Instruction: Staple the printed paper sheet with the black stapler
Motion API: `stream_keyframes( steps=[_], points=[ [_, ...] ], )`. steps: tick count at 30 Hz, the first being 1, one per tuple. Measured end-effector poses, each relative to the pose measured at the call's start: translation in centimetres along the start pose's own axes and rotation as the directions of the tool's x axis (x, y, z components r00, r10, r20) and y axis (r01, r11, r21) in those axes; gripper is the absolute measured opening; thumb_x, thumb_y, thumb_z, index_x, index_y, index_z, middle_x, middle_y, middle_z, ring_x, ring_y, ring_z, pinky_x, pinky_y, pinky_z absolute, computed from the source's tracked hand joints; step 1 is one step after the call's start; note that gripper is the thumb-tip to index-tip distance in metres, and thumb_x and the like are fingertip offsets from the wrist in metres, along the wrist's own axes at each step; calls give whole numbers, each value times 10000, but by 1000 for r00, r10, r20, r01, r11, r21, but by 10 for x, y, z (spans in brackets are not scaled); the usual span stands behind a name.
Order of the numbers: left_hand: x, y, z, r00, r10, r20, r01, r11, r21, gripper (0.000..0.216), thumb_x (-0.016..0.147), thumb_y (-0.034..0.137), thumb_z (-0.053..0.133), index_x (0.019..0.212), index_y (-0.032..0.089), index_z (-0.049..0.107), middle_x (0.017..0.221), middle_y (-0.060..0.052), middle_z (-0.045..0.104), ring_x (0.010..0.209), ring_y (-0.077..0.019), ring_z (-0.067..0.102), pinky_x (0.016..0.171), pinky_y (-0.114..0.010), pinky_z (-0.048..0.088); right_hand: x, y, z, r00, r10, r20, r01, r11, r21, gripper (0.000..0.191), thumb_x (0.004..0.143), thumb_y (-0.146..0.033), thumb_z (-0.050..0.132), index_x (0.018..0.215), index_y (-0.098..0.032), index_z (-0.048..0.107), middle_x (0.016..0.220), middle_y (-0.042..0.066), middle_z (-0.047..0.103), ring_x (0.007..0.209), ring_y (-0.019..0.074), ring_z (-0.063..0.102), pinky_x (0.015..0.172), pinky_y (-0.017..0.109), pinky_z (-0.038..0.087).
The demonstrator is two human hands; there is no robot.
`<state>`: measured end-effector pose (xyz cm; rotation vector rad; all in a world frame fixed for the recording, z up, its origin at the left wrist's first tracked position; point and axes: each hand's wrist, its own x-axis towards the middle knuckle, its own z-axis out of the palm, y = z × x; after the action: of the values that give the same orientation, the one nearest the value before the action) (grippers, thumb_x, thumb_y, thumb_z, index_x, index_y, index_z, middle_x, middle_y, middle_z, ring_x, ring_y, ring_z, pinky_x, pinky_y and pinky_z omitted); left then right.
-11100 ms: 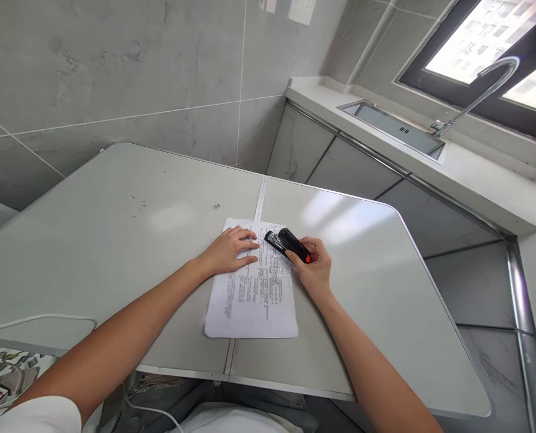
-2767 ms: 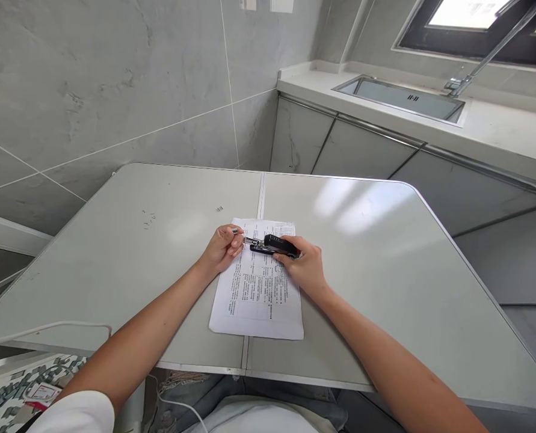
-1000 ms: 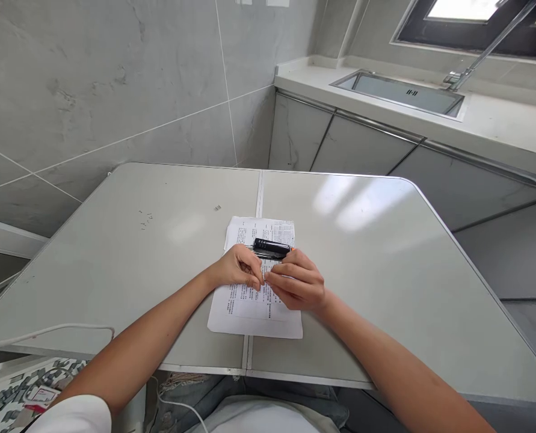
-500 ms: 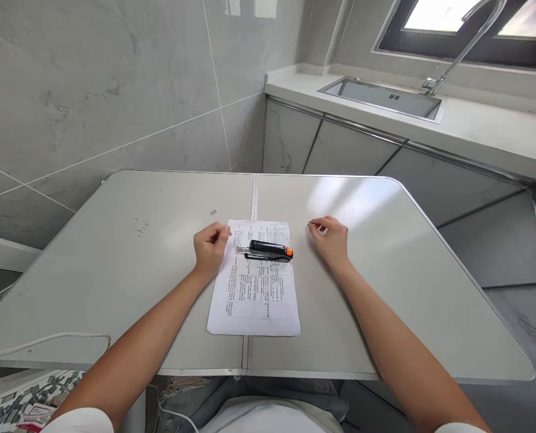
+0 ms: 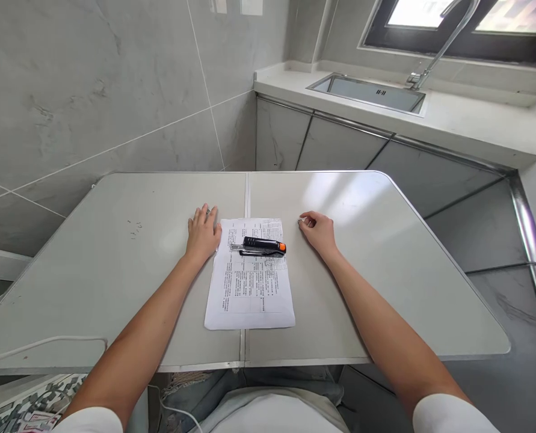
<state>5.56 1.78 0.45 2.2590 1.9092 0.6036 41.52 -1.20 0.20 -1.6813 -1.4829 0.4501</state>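
Grey wall tiles (image 5: 127, 78) backed a pale table (image 5: 362, 300), where a black stapler (image 5: 264, 244) lay on printed sheets (image 5: 249, 304). At their left edge, the left hand (image 5: 202, 231) splayed, palm down; to their right, the right hand (image 5: 319, 230) pinched its fingertips together, anything held there too small to tell.

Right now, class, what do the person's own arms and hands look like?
The left hand and right hand wear no gloves, and no watch or bracelet shows on either wrist. The left arm and right arm are bare up to a white left sleeve and a white right sleeve, plain where they show.
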Motion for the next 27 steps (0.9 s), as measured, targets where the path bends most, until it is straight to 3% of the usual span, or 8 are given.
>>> stream_keyframes(
  steps=[2, 5, 10, 13, 21, 27],
  points=[
    [0, -2, 5, 999, 2, 36, -3, 1000, 17, 535, 1036, 333, 378, 1542, 221, 512, 1687, -138, 372, 1569, -389, 298, 1250, -692, 220, 1, 0, 0, 1000, 11, -6, -11, 1000, 17, 190, 762, -274, 607, 891, -222, 736, 697, -13, 666, 625, 167, 542, 743, 338, 485],
    [3, -9, 12, 999, 36, -33, -37, 999, -38, 483, 1011, 282, 421, 1457, 218, 595, 1612, -149, 485, 1515, -395, 387, 1235, -706, 244, 1, -3, -1, 1000, 8, -16, -7, 1000, 29, 134, 746, -267, 612, 848, -226, 688, 689, -16, 663, 615, 163, 514, 707, 329, 472],
    [4, -17, 14, 976, 115, -186, -152, 969, -195, 396, 909, 125, 490, 1231, 185, 714, 1350, -173, 651, 1258, -349, 594, 1081, -546, 496, -3, -9, -2, 997, -71, 18, 70, 994, 86, 119, 708, -214, 547, 767, -229, 650, 638, -22, 600, 598, 159, 479, 640, 312, 431],
    [3, -13, 8, 968, 124, -218, -174, 959, -224, 338, 895, 81, 482, 1081, 198, 739, 1167, -138, 695, 1100, -312, 627, 988, -495, 528, -4, -10, -1, 987, -135, 89, 129, 989, 77, 120, 734, -220, 534, 703, -224, 650, 618, -17, 590, 598, 158, 496, 632, 311, 421],
    [0, 2, -6, 963, 101, -252, -171, 947, -274, 357, 858, -8, 449, 933, 197, 730, 1022, -88, 722, 917, -245, 656, 845, -402, 529, -4, -8, 1, 972, -193, 135, 191, 981, 26, 204, 785, -214, 546, 841, -228, 742, 921, 31, 734, 695, 172, 555, 734, 337, 487],
    [-3, 16, -11, 928, 152, -341, -278, 890, -362, 257, 892, 40, 541, 941, 193, 741, 1051, -71, 728, 992, -215, 692, 934, -382, 547, -3, -6, 2, 962, -254, 97, 254, 967, 10, 204, 776, -164, 557, 843, -245, 732, 1083, 40, 772, 1026, 254, 661, 974, 429, 513]
  ],
)
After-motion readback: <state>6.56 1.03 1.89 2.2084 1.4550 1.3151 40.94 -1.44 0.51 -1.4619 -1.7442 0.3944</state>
